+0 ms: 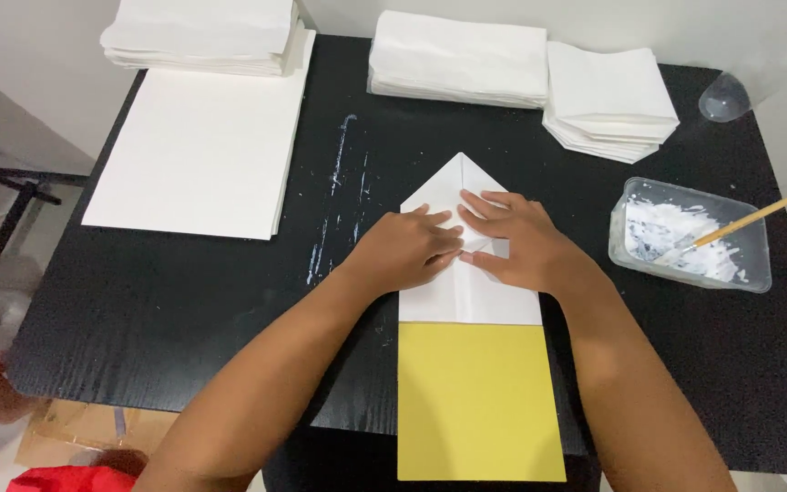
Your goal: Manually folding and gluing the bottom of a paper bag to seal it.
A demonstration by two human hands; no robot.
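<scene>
A white paper piece (460, 182) folded to a point at its far end lies in the middle of the black table (184, 301). Its near part rests over a yellow sheet (475, 401) that overhangs the table's front edge. My left hand (407, 248) presses flat on the white paper's left side. My right hand (521, 241) presses flat on its right side, fingers pointing left. The fingertips of both hands almost meet over the paper's middle fold. Neither hand grips anything.
A large stack of white sheets (198, 150) lies at the left, with a folded pile (202, 32) on its far end. Two stacks of folded white paper (457, 59) (608, 100) sit at the back. A clear tub of white paste (689, 235) with a brush (758, 216) stands at the right.
</scene>
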